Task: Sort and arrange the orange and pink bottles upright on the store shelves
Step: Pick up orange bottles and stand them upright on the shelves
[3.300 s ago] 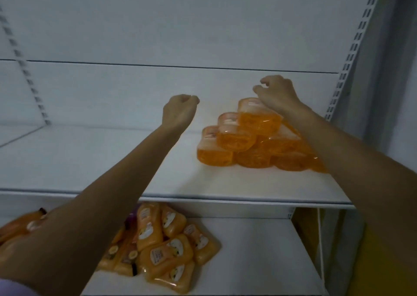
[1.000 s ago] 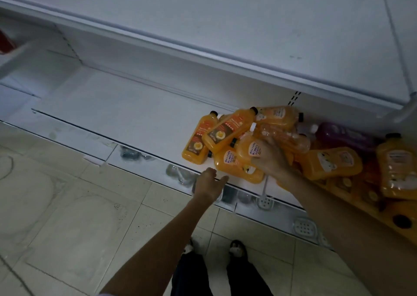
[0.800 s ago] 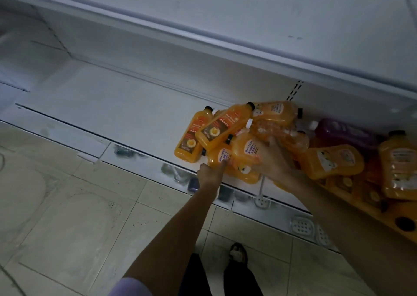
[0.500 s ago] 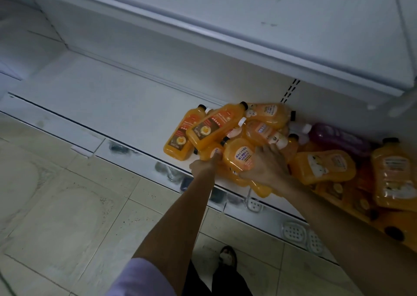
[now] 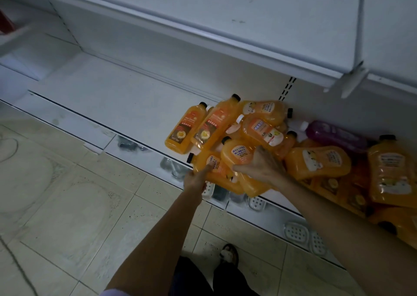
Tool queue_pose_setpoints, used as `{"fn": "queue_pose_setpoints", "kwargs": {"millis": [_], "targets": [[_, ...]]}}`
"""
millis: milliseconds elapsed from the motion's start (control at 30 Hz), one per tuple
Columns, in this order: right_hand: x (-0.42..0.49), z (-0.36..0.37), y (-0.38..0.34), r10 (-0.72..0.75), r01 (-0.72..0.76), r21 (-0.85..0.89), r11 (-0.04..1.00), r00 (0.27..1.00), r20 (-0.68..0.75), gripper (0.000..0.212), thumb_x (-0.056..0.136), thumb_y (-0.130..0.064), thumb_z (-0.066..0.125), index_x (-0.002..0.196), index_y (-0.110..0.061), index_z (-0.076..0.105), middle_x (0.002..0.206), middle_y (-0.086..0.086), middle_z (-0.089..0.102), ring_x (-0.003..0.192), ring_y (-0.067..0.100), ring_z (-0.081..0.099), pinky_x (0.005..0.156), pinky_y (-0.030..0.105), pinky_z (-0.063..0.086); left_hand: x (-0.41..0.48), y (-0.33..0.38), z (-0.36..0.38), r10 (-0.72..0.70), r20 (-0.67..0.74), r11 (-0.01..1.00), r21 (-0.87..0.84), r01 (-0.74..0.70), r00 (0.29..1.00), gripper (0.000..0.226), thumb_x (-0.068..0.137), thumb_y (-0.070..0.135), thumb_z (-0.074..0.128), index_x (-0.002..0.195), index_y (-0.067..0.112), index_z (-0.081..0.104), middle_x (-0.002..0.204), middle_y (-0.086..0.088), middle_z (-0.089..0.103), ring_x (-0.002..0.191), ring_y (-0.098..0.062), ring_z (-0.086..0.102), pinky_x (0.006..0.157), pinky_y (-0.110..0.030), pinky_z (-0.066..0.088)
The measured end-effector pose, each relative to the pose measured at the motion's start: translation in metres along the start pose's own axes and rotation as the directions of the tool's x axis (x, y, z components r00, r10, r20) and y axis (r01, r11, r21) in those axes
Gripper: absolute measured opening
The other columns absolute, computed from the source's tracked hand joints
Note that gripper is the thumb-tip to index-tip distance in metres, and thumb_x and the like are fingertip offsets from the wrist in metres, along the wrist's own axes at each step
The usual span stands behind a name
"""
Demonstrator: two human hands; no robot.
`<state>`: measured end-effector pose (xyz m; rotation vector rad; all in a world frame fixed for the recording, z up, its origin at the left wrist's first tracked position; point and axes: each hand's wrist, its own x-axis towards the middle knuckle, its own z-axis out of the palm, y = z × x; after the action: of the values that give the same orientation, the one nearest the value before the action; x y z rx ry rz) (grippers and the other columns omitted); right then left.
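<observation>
Your right hand (image 5: 262, 170) wraps its fingers round a squat orange plastic bottle (image 5: 237, 154); your left hand (image 5: 195, 180) grips the lying orange plastic bottle (image 5: 222, 177) beside it.

Beige tiled floor (image 5: 79, 205) lies left of and below the fingers (image 5: 208, 167). White perforated soap dishes (image 5: 295, 231) sit lower right of them. A sandalled foot (image 5: 229, 254) stands directly below.

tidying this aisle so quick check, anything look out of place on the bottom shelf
Yes: the orange bottles lie tumbled in a heap on the bottom shelf, mostly on their sides, with one purple bottle mixed in.
</observation>
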<state>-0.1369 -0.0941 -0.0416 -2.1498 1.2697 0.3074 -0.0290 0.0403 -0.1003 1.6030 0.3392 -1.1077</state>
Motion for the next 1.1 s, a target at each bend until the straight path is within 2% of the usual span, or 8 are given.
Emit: {"fn": "queue_pose_setpoints", "kwargs": {"millis": [233, 367, 433, 700, 833, 933, 1000, 1100], "targets": [[-0.008, 0.014, -0.001, 0.086, -0.080, 0.197, 0.977, 0.996, -0.023, 0.115, 0.060, -0.055, 0.081, 0.144, -0.009, 0.018, 0.145, 0.012, 0.038, 0.132, 0.032, 0.039, 0.103, 0.041, 0.037, -0.002, 0.007, -0.034, 0.110, 0.051, 0.993, 0.047, -0.112, 0.993, 0.064, 0.077, 0.031, 0.073, 0.131, 0.012, 0.045, 0.121, -0.011, 0.058, 0.095, -0.021, 0.057, 0.070, -0.033, 0.048], [-0.014, 0.025, -0.002, 0.113, -0.084, 0.298, 0.951, 0.990, -0.081, 0.120, 0.057, -0.054, 0.083, 0.147, -0.016, 0.014, 0.147, 0.009, 0.035, 0.134, 0.031, 0.035, 0.107, 0.044, 0.035, 0.003, 0.007, -0.053, 0.128, 0.078, 0.985, 0.106, -0.136, 0.989, 0.072, 0.075, 0.034, 0.075, 0.136, 0.016, 0.041, 0.128, -0.014, 0.054, 0.111, -0.034, 0.055, 0.087, -0.050, 0.050], [-0.019, 0.030, -0.005, 0.091, -0.047, 0.327, 0.944, 0.988, -0.121, 0.120, 0.058, -0.055, 0.082, 0.148, -0.022, 0.011, 0.149, 0.006, 0.032, 0.136, 0.030, 0.033, 0.107, 0.044, 0.034, 0.002, 0.007, -0.065, 0.158, 0.078, 0.982, 0.094, -0.165, 0.984, 0.071, 0.075, 0.035, 0.074, 0.135, 0.017, 0.042, 0.127, -0.015, 0.055, 0.110, -0.035, 0.057, 0.089, -0.052, 0.051], [-0.046, 0.046, -0.069, 0.002, 0.145, 0.474, 0.868, 0.955, -0.296, 0.100, 0.065, -0.060, 0.073, 0.145, -0.027, 0.024, 0.135, 0.001, 0.048, 0.122, 0.024, 0.049, 0.095, 0.038, 0.045, -0.024, 0.049, -0.132, 0.338, 0.172, 0.935, 0.048, -0.350, 0.925, 0.048, 0.088, 0.046, 0.052, 0.125, 0.015, 0.052, 0.109, -0.009, 0.066, 0.096, -0.026, 0.066, 0.071, -0.037, 0.055], [-0.060, 0.046, -0.138, -0.139, 0.252, 0.458, 0.853, 0.954, -0.267, 0.109, 0.060, -0.070, 0.068, 0.147, -0.032, 0.014, 0.139, 0.002, 0.044, 0.123, 0.027, 0.047, 0.097, 0.045, 0.045, -0.057, 0.098, -0.185, 0.469, 0.168, 0.875, 0.043, -0.482, 0.867, 0.052, 0.091, 0.049, 0.042, 0.131, 0.016, 0.046, 0.111, -0.010, 0.066, 0.096, -0.024, 0.067, 0.079, -0.041, 0.056], [-0.068, 0.047, -0.198, -0.225, 0.357, 0.420, 0.834, 0.916, -0.332, 0.098, 0.071, -0.055, 0.072, 0.147, -0.029, 0.014, 0.138, 0.004, 0.043, 0.123, 0.028, 0.047, 0.091, 0.036, 0.043, -0.086, 0.136, -0.227, 0.588, 0.126, 0.793, 0.102, -0.600, 0.799, 0.053, 0.089, 0.055, 0.038, 0.129, 0.021, 0.042, 0.116, -0.009, 0.063, 0.099, -0.025, 0.066, 0.087, -0.047, 0.054], [-0.078, 0.045, -0.238, -0.282, 0.420, 0.391, 0.819, 0.888, -0.365, 0.103, 0.071, -0.056, 0.072, 0.148, -0.032, 0.008, 0.138, 0.006, 0.043, 0.124, 0.029, 0.046, 0.096, 0.041, 0.043, -0.109, 0.161, -0.252, 0.686, 0.086, 0.704, 0.171, -0.689, 0.722, 0.053, 0.088, 0.056, 0.037, 0.129, 0.022, 0.039, 0.117, -0.008, 0.061, 0.098, -0.024, 0.065, 0.083, -0.044, 0.055], [-0.094, 0.037, -0.291, -0.385, 0.540, 0.361, 0.761, 0.823, -0.418, 0.106, 0.066, -0.063, 0.072, 0.146, -0.037, 0.007, 0.133, 0.006, 0.049, 0.120, 0.030, 0.050, 0.096, 0.049, 0.046, -0.142, 0.192, -0.287, 0.809, 0.006, 0.565, 0.269, -0.780, 0.588, 0.045, 0.095, 0.049, 0.034, 0.134, 0.026, 0.032, 0.115, -0.003, 0.056, 0.092, -0.019, 0.062, 0.069, -0.029, 0.053]]}}
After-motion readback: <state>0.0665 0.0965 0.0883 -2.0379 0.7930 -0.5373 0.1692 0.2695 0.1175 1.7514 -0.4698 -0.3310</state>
